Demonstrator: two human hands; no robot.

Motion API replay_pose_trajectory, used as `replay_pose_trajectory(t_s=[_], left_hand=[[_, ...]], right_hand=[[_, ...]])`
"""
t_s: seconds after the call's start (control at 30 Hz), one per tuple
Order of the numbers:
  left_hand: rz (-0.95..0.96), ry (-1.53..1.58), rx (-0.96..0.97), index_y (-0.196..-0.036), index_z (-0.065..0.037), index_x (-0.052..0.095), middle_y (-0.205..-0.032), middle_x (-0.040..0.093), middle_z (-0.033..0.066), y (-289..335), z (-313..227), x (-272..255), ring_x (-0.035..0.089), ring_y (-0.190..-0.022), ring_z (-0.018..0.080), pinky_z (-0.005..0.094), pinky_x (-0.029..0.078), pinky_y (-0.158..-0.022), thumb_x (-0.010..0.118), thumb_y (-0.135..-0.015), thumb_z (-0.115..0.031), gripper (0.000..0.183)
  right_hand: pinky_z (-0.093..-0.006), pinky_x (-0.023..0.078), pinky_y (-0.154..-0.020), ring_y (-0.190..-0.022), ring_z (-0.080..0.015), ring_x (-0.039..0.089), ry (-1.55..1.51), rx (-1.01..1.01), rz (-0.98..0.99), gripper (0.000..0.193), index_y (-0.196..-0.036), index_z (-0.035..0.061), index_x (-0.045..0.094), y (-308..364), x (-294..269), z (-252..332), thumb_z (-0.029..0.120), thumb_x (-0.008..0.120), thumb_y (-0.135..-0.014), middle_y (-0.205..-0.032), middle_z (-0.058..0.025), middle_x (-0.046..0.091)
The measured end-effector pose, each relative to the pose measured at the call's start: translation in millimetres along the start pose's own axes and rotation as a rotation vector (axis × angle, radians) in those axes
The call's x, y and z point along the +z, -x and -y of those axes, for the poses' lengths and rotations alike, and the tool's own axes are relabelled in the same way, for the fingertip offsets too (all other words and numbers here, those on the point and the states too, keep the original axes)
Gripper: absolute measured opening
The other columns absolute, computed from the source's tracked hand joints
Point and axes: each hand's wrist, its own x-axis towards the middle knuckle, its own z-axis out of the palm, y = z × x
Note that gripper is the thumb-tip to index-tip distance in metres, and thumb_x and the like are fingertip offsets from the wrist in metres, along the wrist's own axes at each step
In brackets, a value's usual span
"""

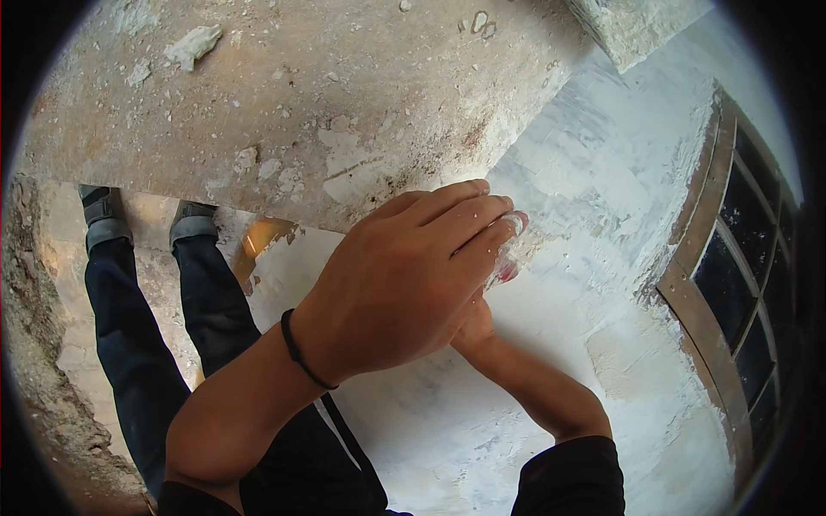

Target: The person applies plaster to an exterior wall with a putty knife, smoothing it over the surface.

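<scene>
My left hand (404, 262) is in the middle of the view, back upward, a dark band round its wrist. Its fingers are pressed together and bent over, with white plaster on the fingertips. Under them shows a small whitish, partly red thing (508, 272), too covered to name. My right hand (475, 325) comes from the lower right and lies beneath the left one. Only its wrist side shows; its fingers are hidden. White crumbs show beside the left fingertips, against the white plastered wall (594, 206).
A dusty board (284, 112) strewn with plaster bits spans the upper left, a larger plaster chunk (193, 46) on it. To the right, a brown-framed window (701, 284) with dark panes is set in the wall. My legs (129, 318) in dark trousers show at the left, beside a rough broken edge (43, 344).
</scene>
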Motion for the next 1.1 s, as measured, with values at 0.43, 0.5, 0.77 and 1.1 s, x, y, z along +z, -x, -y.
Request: replay_pose_trajectory(t_s=[0.43, 0.5, 0.77, 1.1], left_hand=[[-0.058, 0.063, -0.013, -0.107, 0.003, 0.061, -0.11, 0.065, 0.0155, 6.6, 6.8, -1.4, 0.062, -0.105, 0.0327, 0.0403, 0.05, -0.09, 0.054, -0.074, 0.008, 0.034], [-0.073, 0.056, 0.001, -0.106, 0.004, 0.06, -0.109, 0.066, 0.0159, 9.7, 9.9, -1.2, 0.062, -0.104, 0.0331, 0.0406, 0.05, -0.09, 0.053, -0.075, 0.008, 0.033], [-0.068, 0.063, -0.022, -0.106, 0.004, 0.061, -0.108, 0.065, 0.018, 10.8, 11.3, 9.8, 0.063, -0.101, 0.0333, 0.0393, 0.05, -0.088, 0.052, -0.073, 0.009, 0.035], [-0.028, 0.039, -0.039, -0.107, 0.0, 0.063, -0.107, 0.066, 0.0148, 11.4, 7.9, 18.6, 0.064, -0.102, 0.0314, 0.0382, 0.052, -0.085, 0.055, -0.072, 0.008, 0.036]], right_hand=[[-0.0436, 0.044, -0.065, -0.068, -0.0414, 0.055, -0.449, 0.691, 0.219, 0.021, -0.081, -0.0037, 0.06, -49.1, -139.1, -158.2, 0.017, 0.06, -0.086, -0.072, -0.0247, 0.058], [-0.0418, 0.044, -0.066, -0.068, -0.0387, 0.056, -0.451, 0.695, 0.244, 0.022, -0.085, -0.0031, 0.062, -56.6, -139.9, -176.8, 0.019, 0.06, -0.087, -0.072, -0.0235, 0.059], [-0.0421, 0.046, -0.077, -0.082, -0.0394, 0.059, -0.488, 0.537, 0.406, 0.027, -0.087, -0.0049, 0.064, -81.2, -101.3, -183.8, 0.022, 0.06, -0.087, -0.085, -0.0255, 0.062], [-0.0432, 0.05, -0.079, -0.089, -0.0375, 0.062, -0.062, 0.45, 0.17, 0.017, -0.088, -0.0023, 0.065, -89.8, -66.7, -192.8, 0.013, 0.061, -0.084, -0.09, -0.0221, 0.065]])
